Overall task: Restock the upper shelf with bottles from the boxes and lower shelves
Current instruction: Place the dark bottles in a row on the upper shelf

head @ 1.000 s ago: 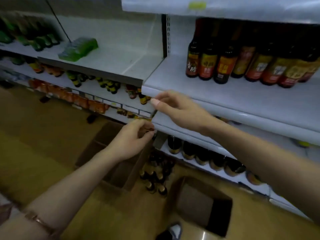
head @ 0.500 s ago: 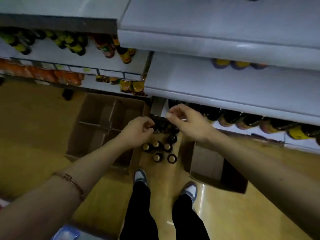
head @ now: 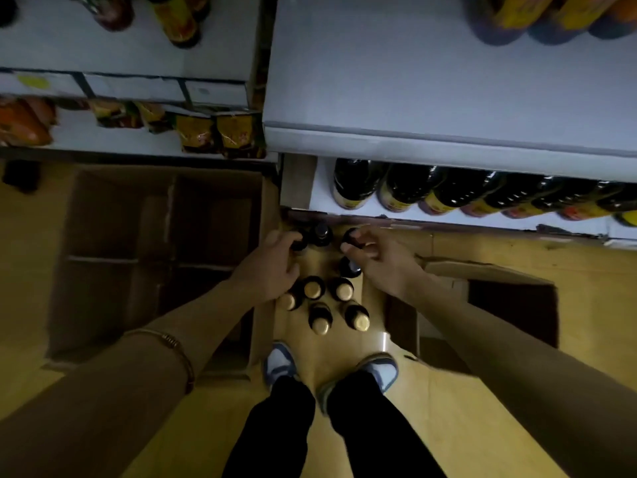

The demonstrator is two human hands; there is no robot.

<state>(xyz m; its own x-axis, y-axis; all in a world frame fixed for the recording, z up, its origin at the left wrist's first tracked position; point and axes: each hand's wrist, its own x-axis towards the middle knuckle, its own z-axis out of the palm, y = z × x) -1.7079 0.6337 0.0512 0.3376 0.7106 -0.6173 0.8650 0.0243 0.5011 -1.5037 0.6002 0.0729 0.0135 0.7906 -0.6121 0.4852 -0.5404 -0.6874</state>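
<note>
Several dark bottles stand on the floor between two boxes; some have gold caps (head: 312, 288) and some have dark caps (head: 322, 232). My left hand (head: 270, 265) reaches down and closes its fingers on the top of a dark-capped bottle (head: 299, 243) at the group's far left. My right hand (head: 377, 262) curls thumb and forefinger around the cap of another dark bottle (head: 351, 235) at the far right. Both bottles stand upright on the floor. A row of large dark bottles (head: 448, 194) fills the lowest shelf just beyond.
An open cardboard box with dividers (head: 103, 236) lies on the floor to the left, and a second open box (head: 448, 270) to the right. A white shelf (head: 413, 98) juts out overhead. My feet (head: 377, 370) stand just behind the bottles. Packets (head: 213, 134) sit on the left shelf.
My view has tipped from the upper shelves down to the floor. Both hands dropped from shelf height to the bottle tops and closed on two caps.
</note>
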